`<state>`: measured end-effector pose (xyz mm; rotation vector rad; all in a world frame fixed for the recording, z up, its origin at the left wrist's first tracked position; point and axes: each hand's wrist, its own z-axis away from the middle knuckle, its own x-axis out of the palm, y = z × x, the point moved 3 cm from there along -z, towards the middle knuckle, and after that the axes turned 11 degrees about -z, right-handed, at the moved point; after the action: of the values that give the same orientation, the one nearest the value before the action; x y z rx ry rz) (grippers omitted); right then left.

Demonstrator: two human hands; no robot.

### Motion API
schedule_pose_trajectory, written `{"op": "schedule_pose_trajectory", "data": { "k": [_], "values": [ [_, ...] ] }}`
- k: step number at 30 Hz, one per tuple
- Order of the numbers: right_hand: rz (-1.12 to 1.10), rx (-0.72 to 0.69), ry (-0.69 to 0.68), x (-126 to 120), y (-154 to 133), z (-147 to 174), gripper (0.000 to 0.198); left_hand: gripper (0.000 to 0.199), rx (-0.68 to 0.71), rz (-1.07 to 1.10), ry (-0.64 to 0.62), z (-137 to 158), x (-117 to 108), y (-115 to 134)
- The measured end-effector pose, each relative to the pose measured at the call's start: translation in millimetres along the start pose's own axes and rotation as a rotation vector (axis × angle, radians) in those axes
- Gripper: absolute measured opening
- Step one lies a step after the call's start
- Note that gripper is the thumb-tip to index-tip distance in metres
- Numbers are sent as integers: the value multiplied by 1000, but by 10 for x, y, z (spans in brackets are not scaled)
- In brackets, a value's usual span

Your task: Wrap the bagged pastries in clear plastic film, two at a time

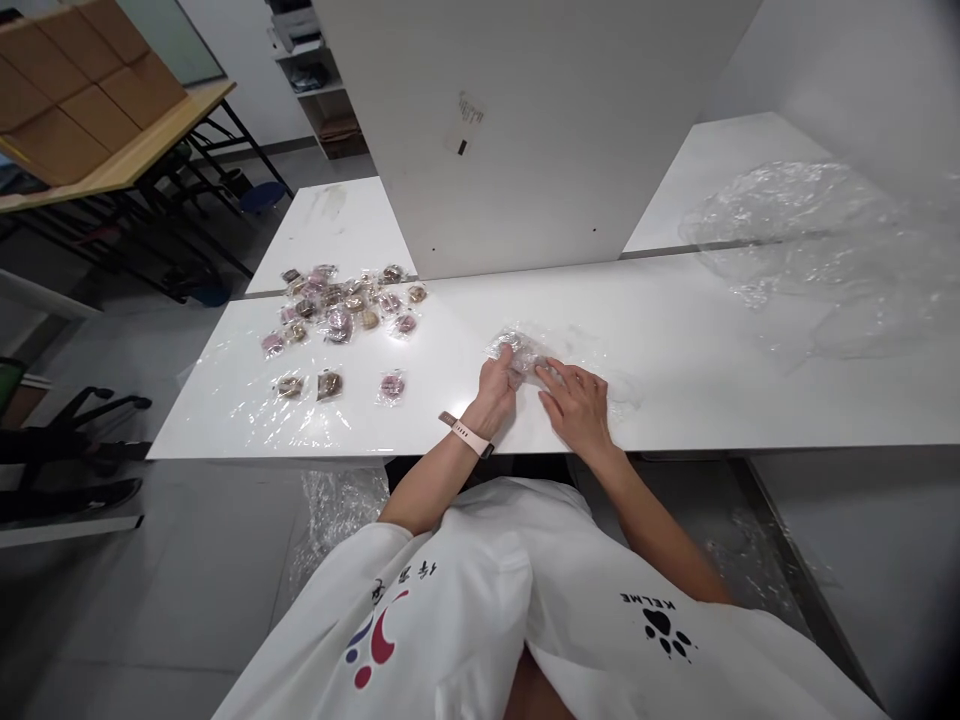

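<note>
My left hand (pixel 497 385), with a pink-banded watch on its wrist, is closed around a crumpled piece of clear plastic film (pixel 517 345) above the white table. Something may be inside the film, but the creases and glare hide it. Close by on the right, my right hand (pixel 579 405) has its fingers stretched out and apart, the fingertips touching the film's edge. Thin clear film also spreads on the table behind and beside this hand. To the left lies a pile of small, individually wrapped pieces (pixel 341 300), brown, pink and tan. Nearer me sit a wrapped pink piece (pixel 391 387) and two brown ones (pixel 328 385).
A white upright panel (pixel 525 150) stands across the back of the white table (pixel 712 390). Large loose clear plastic sheeting (pixel 810 250) covers the right part. More plastic (pixel 337 510) hangs below the front edge. Cardboard boxes (pixel 82 90) stand on a wooden table at far left.
</note>
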<state>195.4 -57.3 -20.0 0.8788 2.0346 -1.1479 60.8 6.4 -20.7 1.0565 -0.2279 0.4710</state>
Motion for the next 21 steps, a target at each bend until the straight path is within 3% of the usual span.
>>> {"op": "schedule_pose_trajectory", "data": {
  "k": [2, 4, 8, 11, 16, 19, 21],
  "values": [
    [-49, 98, 96, -34, -81, 62, 38, 29, 23, 43, -135, 54, 49, 47],
    [-237, 249, 181, -46, -145, 129, 38, 34, 63, 27, -258, 163, 79, 97],
    [-900, 642, 361, -17, -162, 199, 46, 48, 152, -70, -419, 418, 85, 112],
    [-1285, 756, 448, -59, -129, 151, 53, 57, 184, -174, -445, 544, 65, 31],
    [-1487, 722, 154, -190, -115, 121, 74, 50, 266, -405, -449, 640, 54, -19],
    [-1415, 678, 22, -172, -148, 201, 66, 37, 380, -579, -378, 677, 42, 35],
    [-1341, 684, 41, -104, -156, 260, 56, 33, 435, -717, -297, 709, 37, 37]
  ]
}}
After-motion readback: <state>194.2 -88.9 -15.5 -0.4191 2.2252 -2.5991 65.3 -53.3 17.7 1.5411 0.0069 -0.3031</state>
